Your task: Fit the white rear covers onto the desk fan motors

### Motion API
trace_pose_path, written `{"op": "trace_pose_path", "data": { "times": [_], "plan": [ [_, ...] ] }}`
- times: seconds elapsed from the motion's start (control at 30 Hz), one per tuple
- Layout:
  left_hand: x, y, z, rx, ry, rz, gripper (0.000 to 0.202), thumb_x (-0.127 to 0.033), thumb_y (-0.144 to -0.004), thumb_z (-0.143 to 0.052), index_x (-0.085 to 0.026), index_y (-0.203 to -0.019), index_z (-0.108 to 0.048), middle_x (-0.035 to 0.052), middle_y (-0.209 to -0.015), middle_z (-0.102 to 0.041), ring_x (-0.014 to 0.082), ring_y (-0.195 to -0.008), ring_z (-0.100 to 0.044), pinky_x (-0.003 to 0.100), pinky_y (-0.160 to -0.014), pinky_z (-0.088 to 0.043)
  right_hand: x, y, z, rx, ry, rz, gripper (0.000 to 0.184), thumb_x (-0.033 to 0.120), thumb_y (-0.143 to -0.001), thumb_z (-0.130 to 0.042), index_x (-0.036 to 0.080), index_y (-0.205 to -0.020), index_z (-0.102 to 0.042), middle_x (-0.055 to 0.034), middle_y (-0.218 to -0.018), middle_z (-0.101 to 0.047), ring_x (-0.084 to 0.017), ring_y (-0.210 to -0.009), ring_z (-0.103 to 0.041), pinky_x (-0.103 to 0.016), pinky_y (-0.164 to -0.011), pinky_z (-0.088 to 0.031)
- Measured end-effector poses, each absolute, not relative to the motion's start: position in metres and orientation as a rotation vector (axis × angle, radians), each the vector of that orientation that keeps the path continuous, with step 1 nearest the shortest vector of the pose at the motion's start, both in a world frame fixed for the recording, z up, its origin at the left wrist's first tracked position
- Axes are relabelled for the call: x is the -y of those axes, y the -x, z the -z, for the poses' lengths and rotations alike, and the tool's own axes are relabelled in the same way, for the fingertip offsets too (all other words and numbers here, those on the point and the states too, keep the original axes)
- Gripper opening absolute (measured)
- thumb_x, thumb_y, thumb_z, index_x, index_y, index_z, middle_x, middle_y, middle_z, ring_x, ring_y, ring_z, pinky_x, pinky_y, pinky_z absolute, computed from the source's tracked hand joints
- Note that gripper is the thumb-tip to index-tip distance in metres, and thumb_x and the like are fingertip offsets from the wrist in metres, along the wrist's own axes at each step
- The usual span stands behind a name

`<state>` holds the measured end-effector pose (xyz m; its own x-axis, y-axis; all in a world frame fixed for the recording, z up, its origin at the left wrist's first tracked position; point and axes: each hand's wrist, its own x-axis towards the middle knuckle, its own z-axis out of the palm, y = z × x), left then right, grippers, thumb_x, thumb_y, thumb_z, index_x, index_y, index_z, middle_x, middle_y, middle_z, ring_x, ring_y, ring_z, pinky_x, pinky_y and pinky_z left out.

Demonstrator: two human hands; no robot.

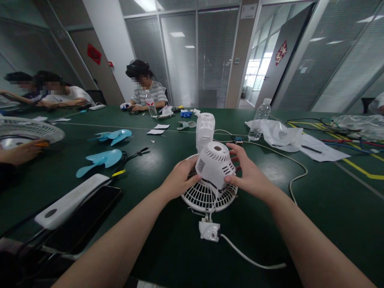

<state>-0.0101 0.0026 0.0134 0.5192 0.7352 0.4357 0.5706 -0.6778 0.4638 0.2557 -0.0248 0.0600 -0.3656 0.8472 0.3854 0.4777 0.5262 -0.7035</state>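
Note:
Between my hands is a white fan motor housing (212,160) with vent slots and a round hole facing up. My left hand (182,176) curls around its left side, near a printed label. On the right side, the thumb and fingers of my right hand (246,171) press against it. Below the housing a white round fan grille (199,200) lies on the table. A small white box (209,231) sits in front of the grille, with a cable (249,260) leading off it. Behind the housing stands another white vented fan part (205,127).
Blue fan blades (103,159), a white power strip (73,200) and a black phone (87,224) lie on the left. At the right are a water bottle (260,120), plastic wrap (280,134) and a paper with a pen (324,148). Several people sit around the table (144,176).

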Motion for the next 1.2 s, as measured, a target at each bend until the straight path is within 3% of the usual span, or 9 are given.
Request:
{"op": "trace_pose_path", "data": {
  "times": [0.17, 0.27, 0.43, 0.53, 0.63, 0.77, 0.87, 1.03, 1.2],
  "plan": [
    [0.007, 0.01, -0.028, -1.398, -2.563, -0.819, 0.068, -0.055, -0.081, -0.065, -0.025, -0.138, -0.043, 0.011, -0.123, -0.063, 0.0347, -0.113, -0.057, 0.054, -0.094, -0.043, 0.026, -0.257, -0.064, 2.169, 1.093, -0.723, 0.085, 0.044, -0.081, -0.069, 0.032, -0.15, -0.022, -0.0114, -0.128, -0.06, -0.035, -0.111, -0.061, -0.062, -0.097, -0.047],
    [0.014, 0.008, -0.035, -1.465, -2.618, -0.814, 0.074, -0.06, -0.076, -0.067, -0.024, -0.136, -0.044, 0.01, -0.112, -0.065, 0.0336, -0.103, -0.06, 0.051, -0.086, -0.046, 0.022, -0.261, -0.063, 2.179, 1.089, -0.714, 0.079, 0.04, -0.083, -0.067, 0.035, -0.15, -0.025, -0.0088, -0.136, -0.056, -0.036, -0.118, -0.058, -0.064, -0.1, -0.045],
    [0.022, 0.002, -0.036, -1.553, -2.621, -0.864, 0.081, -0.066, -0.073, -0.066, -0.022, -0.137, -0.043, 0.0107, -0.11, -0.065, 0.0326, -0.097, -0.06, 0.049, -0.081, -0.047, 0.017, -0.265, -0.058, 2.158, 1.133, -0.687, 0.075, 0.04, -0.085, -0.065, 0.04, -0.149, -0.027, -0.006, -0.143, -0.05, -0.036, -0.123, -0.055, -0.067, -0.1, -0.043],
    [0.023, -0.001, -0.034, -1.603, -2.627, -0.905, 0.079, -0.067, -0.073, -0.066, -0.022, -0.135, -0.046, 0.01, -0.106, -0.066, 0.0337, -0.099, -0.058, 0.052, -0.083, -0.047, 0.018, -0.265, -0.055, 2.162, 1.241, -0.608, 0.085, 0.048, -0.078, -0.071, 0.032, -0.149, -0.027, -0.0112, -0.142, -0.05, -0.037, -0.121, -0.055, -0.065, -0.098, -0.045],
    [0.022, -0.003, -0.028, -1.594, -2.578, -0.954, 0.09, -0.067, -0.07, -0.068, -0.021, -0.142, -0.038, 0.0135, -0.12, -0.06, 0.0373, -0.11, -0.054, 0.057, -0.092, -0.044, 0.024, -0.266, -0.058, 2.153, 1.546, -0.504, 0.082, 0.064, -0.068, -0.072, 0.018, -0.131, -0.048, -0.0206, -0.119, -0.063, -0.041, -0.103, -0.064, -0.064, -0.082, -0.053],
    [0.018, -0.006, -0.022, -1.447, -2.475, -1.009, 0.111, -0.063, -0.068, -0.073, -0.022, -0.152, -0.014, 0.0176, -0.151, -0.035, 0.0422, -0.134, -0.039, 0.062, -0.105, -0.037, 0.038, -0.266, -0.076, 2.337, 1.846, -0.577, 0.06, 0.074, -0.068, -0.063, 0.019, -0.091, -0.066, -0.016, -0.081, -0.07, -0.037, -0.072, -0.068, -0.054, -0.059, -0.053],
    [0.018, -0.007, -0.023, -1.399, -2.359, -0.927, 0.114, -0.059, -0.07, -0.073, -0.026, -0.153, -0.002, 0.0161, -0.152, -0.037, 0.0409, -0.133, -0.043, 0.062, -0.102, -0.04, 0.049, -0.256, -0.092, 2.497, 1.902, -0.62, 0.042, 0.064, -0.074, -0.063, 0.022, -0.081, -0.068, -0.0096, -0.073, -0.07, -0.029, -0.066, -0.068, -0.042, -0.058, -0.052],
    [0.021, -0.013, -0.027, -1.482, -2.2, -0.85, 0.116, -0.056, -0.07, -0.073, -0.026, -0.154, 0.001, 0.0156, -0.142, -0.051, 0.0392, -0.126, -0.051, 0.06, -0.1, -0.043, 0.053, -0.241, -0.094, 2.667, 1.924, -0.575, 0.019, 0.035, -0.082, -0.056, 0.021, -0.074, -0.067, -0.0061, -0.078, -0.071, -0.021, -0.065, -0.067, -0.031, -0.054, -0.046],
    [0.016, -0.011, -0.025, -1.486, -2.112, -0.866, 0.118, -0.055, -0.068, -0.075, -0.025, -0.154, 0.0, 0.0175, -0.143, -0.049, 0.0407, -0.126, -0.05, 0.061, -0.101, -0.042, 0.039, -0.257, -0.085, 2.612, 1.948, -0.352, 0.017, 0.023, -0.083, -0.051, 0.021, -0.078, -0.067, -0.0072, -0.083, -0.071, -0.021, -0.072, -0.067, -0.028, -0.057, -0.045]
  ]
}}
